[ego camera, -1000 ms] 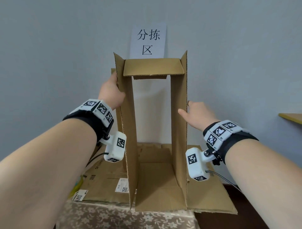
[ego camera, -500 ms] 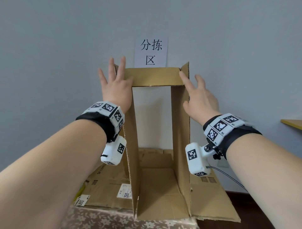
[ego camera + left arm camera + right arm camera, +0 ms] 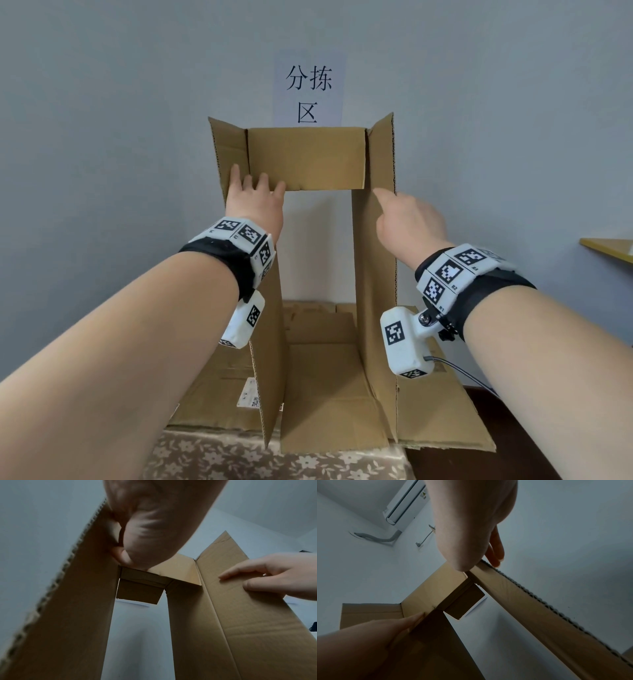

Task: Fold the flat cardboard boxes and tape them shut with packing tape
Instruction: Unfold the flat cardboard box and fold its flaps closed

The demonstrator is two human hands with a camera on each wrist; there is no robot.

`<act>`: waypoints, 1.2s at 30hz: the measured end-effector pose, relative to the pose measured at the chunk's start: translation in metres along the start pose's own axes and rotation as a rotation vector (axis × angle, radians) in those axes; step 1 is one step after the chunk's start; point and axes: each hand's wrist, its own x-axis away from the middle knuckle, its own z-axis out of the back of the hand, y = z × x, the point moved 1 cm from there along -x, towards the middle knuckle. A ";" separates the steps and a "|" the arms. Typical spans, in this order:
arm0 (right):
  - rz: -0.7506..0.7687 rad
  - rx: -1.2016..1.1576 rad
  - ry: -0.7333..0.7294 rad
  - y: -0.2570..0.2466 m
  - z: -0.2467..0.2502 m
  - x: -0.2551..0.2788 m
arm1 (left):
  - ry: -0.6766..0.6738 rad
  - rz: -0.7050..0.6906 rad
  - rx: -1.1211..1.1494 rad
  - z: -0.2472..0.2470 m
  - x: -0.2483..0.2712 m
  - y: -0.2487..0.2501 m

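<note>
A tall brown cardboard box [image 3: 375, 274] stands on end, open toward me. Its short top flap [image 3: 305, 157] hangs folded down between the two long side flaps. My left hand [image 3: 255, 195] lies with straight fingers on the left side flap and the top flap's lower left corner; it also shows in the left wrist view [image 3: 145, 534]. My right hand [image 3: 404, 219] holds the front edge of the right side flap. The right wrist view shows its thumb [image 3: 462, 566] on the inner face and its fingers [image 3: 495, 555] behind the edge. No tape is in view.
The box stands on flattened cardboard sheets [image 3: 445, 421] on a table with a floral cloth [image 3: 239, 459]. A paper sign [image 3: 308, 89] hangs on the wall behind. A yellow shelf edge [image 3: 606, 248] juts in at the right. An air conditioner [image 3: 406, 504] is mounted high up.
Both hands came down from the box's top corners to the level of the top flap's lower edge. The top flap now hangs folded down toward me. The right hand has taken the right flap's edge.
</note>
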 end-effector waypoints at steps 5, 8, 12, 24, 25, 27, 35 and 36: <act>0.008 -0.019 0.030 -0.002 -0.004 0.001 | -0.167 0.084 0.008 -0.007 -0.003 0.002; 0.026 -0.023 0.048 -0.004 -0.009 0.000 | -0.232 0.126 0.000 -0.013 -0.006 0.003; 0.042 -0.029 0.082 -0.001 -0.012 0.003 | -0.255 0.155 0.001 -0.019 -0.007 0.003; 0.074 -0.083 0.085 0.004 -0.018 0.011 | -0.244 0.238 -0.068 -0.023 -0.009 0.007; 0.086 -0.064 0.082 0.006 -0.020 0.011 | -0.222 0.233 -0.069 -0.025 -0.009 0.007; 0.098 -0.042 0.076 0.007 -0.023 0.011 | -0.172 0.209 -0.069 -0.029 -0.007 0.010; 0.101 -0.106 0.015 0.016 -0.046 0.030 | 0.000 -0.046 0.001 -0.057 0.013 0.034; 0.092 -0.128 -0.002 0.017 -0.049 0.035 | -0.012 -0.079 0.016 -0.063 0.018 0.039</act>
